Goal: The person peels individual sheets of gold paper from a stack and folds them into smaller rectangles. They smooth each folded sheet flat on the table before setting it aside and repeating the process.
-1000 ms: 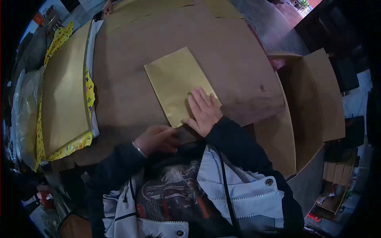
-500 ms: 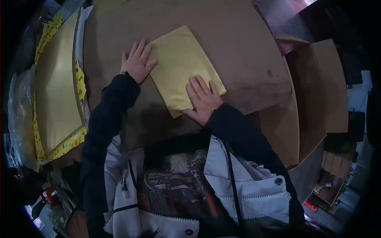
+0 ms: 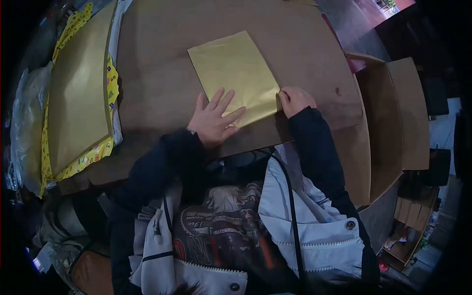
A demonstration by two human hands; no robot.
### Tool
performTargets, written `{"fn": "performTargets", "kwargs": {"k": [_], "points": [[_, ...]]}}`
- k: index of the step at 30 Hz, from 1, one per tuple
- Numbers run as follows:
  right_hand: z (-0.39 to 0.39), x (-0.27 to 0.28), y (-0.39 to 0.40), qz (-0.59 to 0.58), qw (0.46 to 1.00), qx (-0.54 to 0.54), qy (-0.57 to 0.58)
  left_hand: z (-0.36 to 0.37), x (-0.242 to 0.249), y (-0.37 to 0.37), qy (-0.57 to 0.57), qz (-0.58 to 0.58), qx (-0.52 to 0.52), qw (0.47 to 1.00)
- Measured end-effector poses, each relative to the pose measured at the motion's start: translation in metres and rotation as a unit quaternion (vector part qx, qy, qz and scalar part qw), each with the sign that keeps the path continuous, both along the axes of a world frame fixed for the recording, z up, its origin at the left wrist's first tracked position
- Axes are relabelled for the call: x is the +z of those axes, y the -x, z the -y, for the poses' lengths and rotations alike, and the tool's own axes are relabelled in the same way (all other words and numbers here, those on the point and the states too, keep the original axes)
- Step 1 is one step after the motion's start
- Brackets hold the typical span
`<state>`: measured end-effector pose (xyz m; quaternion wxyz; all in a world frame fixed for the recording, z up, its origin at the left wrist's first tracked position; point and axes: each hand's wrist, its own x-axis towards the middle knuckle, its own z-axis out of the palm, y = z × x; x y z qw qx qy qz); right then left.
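A flat, folded yellow sheet (image 3: 236,64) lies on the brown cardboard-covered table (image 3: 157,59). My left hand (image 3: 215,118) rests with fingers spread on its lower left part, the thumb near the bottom edge. At the sheet's right edge, my right hand (image 3: 296,100) has its fingers curled, with thumb and forefinger pinching the edge close to the lower right corner.
On the left lies a stack of large yellow sheets (image 3: 81,88) in torn, printed yellow wrapping (image 3: 112,81), beside clear plastic (image 3: 29,123). An open cardboard box (image 3: 413,113) stands against the table's right side. A shelf with small boxes (image 3: 412,212) is at the lower right.
My left hand has moved down from the sheet's upper left edge onto its lower part. My right hand has shifted right and closed on the edge. The sheet has turned slightly.
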<state>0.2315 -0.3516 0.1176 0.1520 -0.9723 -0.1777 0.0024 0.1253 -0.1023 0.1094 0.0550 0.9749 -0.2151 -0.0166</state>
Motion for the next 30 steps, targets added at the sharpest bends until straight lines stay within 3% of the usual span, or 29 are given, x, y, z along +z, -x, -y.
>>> {"fn": "performTargets", "kwargs": {"k": [5, 9, 11, 12, 14, 16, 20, 25, 30], "points": [[0.024, -0.008, -0.016, -0.122, 0.99, 0.019, -0.065, 0.007, 0.002, 0.011, 0.014, -0.017, -0.043, 0.999], [0.025, 0.004, -0.006, -0.152, 0.986, 0.016, -0.062, 0.008, 0.0, 0.012, 0.04, -0.02, -0.057, 0.997], [0.022, 0.005, 0.001, 0.026, 0.999, 0.009, 0.038, 0.007, -0.001, 0.011, 0.052, -0.019, -0.058, 0.997], [0.017, 0.004, 0.007, 0.028, 0.999, 0.01, 0.037, 0.007, -0.001, 0.012, 0.064, -0.019, -0.057, 0.996], [-0.003, 0.0, 0.022, 0.097, 0.987, 0.08, -0.097, 0.009, -0.002, 0.011, 0.066, -0.011, -0.058, 0.996], [-0.026, -0.008, 0.036, 0.176, 0.968, 0.178, -0.024, 0.009, -0.005, 0.012, 0.092, 0.022, -0.059, 0.994], [-0.041, -0.031, 0.049, 0.105, 0.981, 0.158, 0.038, -0.001, -0.004, 0.002, 0.117, -0.029, -0.05, 0.991], [-0.041, -0.023, 0.048, 0.033, 0.982, 0.171, 0.071, -0.032, -0.005, -0.034, -0.006, -0.006, 0.072, 0.997], [-0.041, -0.022, 0.047, 0.012, 0.982, 0.173, 0.079, -0.08, -0.006, -0.088, -0.057, -0.005, 0.124, 0.991]]}}
